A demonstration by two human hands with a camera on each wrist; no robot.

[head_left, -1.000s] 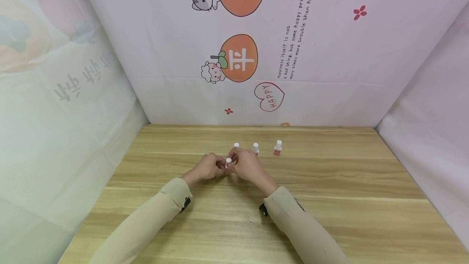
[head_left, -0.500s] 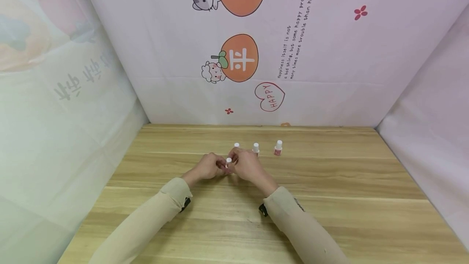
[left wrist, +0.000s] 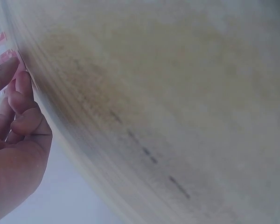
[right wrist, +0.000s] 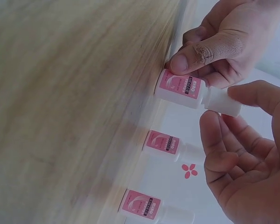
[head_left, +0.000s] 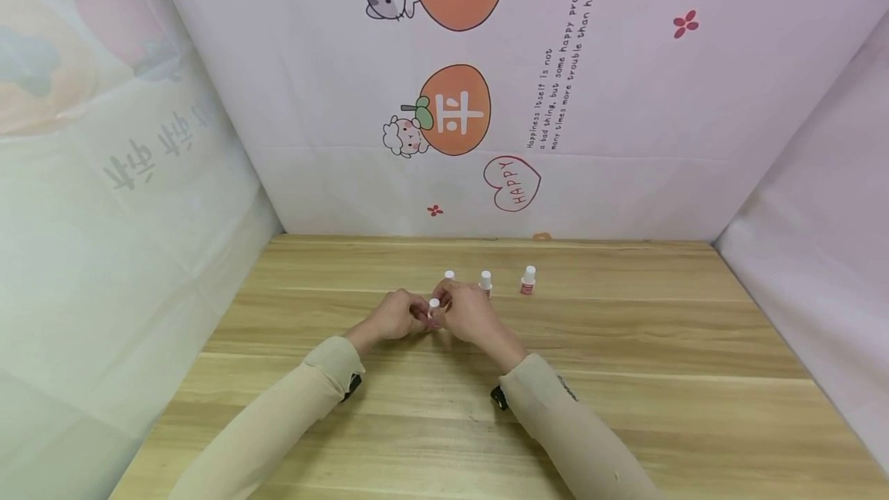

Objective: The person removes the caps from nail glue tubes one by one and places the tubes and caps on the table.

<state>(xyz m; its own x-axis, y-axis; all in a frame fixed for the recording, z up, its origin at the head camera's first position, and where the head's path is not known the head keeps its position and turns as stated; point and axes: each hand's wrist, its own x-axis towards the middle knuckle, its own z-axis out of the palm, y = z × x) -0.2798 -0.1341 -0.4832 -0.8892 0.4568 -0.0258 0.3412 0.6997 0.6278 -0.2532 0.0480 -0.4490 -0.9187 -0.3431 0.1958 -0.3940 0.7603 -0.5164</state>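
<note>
Between both hands stands a small nail glue bottle (head_left: 434, 313) with a white cap and a pink label. My left hand (head_left: 397, 315) holds its body low down, its thumb against the label (right wrist: 181, 85) in the right wrist view. My right hand (head_left: 471, 313) pinches the white cap (right wrist: 222, 101) between thumb and fingers. The bottle's base appears to rest on the table. In the left wrist view my left hand (left wrist: 23, 126) is at the left edge, with only part of a pink label (left wrist: 4, 57) showing beyond its fingertips.
Behind my right hand are more bottles of the same kind: one mostly hidden (head_left: 449, 275), one partly hidden (head_left: 485, 281) and one fully visible (head_left: 529, 281). They stand on the wooden table (head_left: 625, 330). A printed white cloth (head_left: 611, 191) rises along the table's back edge.
</note>
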